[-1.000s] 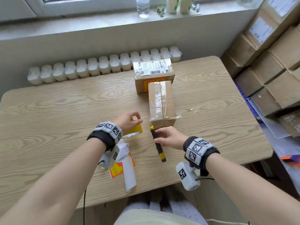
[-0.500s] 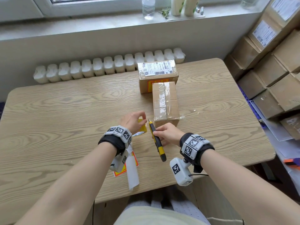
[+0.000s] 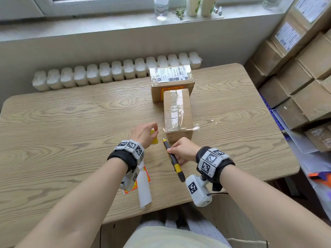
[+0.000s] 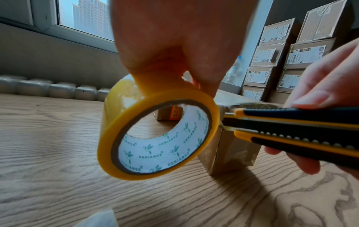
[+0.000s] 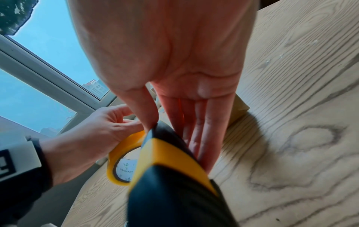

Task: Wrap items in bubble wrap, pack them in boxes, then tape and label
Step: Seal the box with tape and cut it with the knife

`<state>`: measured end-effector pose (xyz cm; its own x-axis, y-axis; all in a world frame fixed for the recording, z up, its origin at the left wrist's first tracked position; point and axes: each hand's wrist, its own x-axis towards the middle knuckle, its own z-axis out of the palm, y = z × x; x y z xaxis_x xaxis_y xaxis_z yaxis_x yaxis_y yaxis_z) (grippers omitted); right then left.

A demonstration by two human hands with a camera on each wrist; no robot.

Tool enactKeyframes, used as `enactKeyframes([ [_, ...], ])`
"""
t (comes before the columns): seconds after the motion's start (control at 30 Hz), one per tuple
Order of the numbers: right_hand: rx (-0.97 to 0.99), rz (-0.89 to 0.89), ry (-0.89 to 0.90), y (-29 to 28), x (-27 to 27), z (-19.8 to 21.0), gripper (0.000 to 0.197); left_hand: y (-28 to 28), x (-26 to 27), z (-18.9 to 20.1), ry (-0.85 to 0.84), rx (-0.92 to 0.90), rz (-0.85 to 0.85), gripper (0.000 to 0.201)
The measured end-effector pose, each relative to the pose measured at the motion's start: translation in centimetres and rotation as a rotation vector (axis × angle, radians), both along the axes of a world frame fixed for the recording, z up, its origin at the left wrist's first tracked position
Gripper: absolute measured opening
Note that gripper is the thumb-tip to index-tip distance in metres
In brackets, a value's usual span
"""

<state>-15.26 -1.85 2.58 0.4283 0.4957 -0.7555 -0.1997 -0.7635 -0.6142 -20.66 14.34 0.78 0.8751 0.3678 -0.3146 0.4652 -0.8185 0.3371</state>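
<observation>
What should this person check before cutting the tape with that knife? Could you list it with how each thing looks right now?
1. Tape roll held firmly: ok, the left hand grips it from above, off the table.
2. Utility knife under control: ok, the right hand holds its handle.
3. Blade out far enough: cannot tell, only a short metal tip shows at the knife's nose.
4. Tape pulled taut from roll to taped box: cannot tell, the clear strip is hard to see.
5. Left fingers clear of the blade: ok, they sit on top of the roll, above the tip.
6. Labelled box out of the way: ok, it stands behind the taped one.
</observation>
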Motion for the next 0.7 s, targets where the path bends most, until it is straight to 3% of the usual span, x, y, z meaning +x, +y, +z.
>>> enactKeyframes([
  [0.23, -0.136, 0.137, -0.176, -1.7, 0.0, -2.3, 0.024, 0.3, -0.3, 0.4, -0.034, -0.086, 0.025, 0.018],
  [0.37, -0.346, 0.521, -0.503, -2.1, -0.1, -4.1, 0.034, 0.5, -0.6, 0.2, -0.039, -0.177, 0.043, 0.015],
  [0.43, -0.4, 0.62, -0.593, -2.1, -0.5, -5.2, 0.031, 0.6, -0.7, -0.1, -0.049, -0.203, 0.051, 0.013],
  [0.7, -0.503, 0.712, -0.631, -2.2, -1.5, -8.1, 0.041, 1.3, -0.7, -1.0, -0.053, -0.294, 0.07, 0.009],
])
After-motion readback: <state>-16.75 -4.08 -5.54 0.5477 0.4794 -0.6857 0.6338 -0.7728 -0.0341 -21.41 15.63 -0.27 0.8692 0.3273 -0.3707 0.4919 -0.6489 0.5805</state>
